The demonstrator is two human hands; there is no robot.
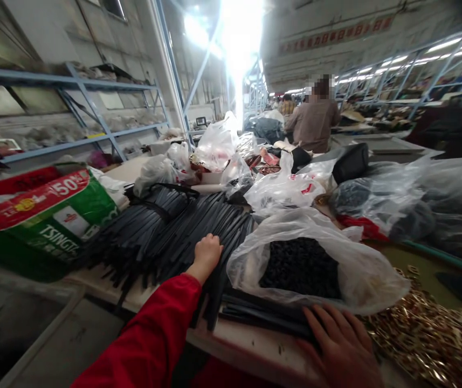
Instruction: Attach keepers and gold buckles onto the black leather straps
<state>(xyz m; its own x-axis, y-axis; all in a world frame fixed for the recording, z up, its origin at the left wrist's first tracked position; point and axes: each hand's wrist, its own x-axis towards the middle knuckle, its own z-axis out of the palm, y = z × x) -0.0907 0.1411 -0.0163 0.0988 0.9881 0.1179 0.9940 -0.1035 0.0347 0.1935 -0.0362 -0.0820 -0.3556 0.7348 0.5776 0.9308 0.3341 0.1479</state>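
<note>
In the head view, the black strips [206, 218] lie in a broad pile across the table [250, 335], left of the open plastic bag [370, 272]. A smaller row of strips [261, 310] lies along the table's front edge, before that bag. The left hand [206, 257] rests on the pile's right part with fingers curled in; whether they clench any strip cannot be told. The right hand [342, 339] lays its fingers over the row's right end; its thumb side is unclear, so a firm grasp cannot be told either. The strips look light singly, bendable yet springy, fairly smooth and hardly fragile. A bunch would likely slide and fan out, so it seems best held around the middle, or with 2 hands near both ends.
</note>
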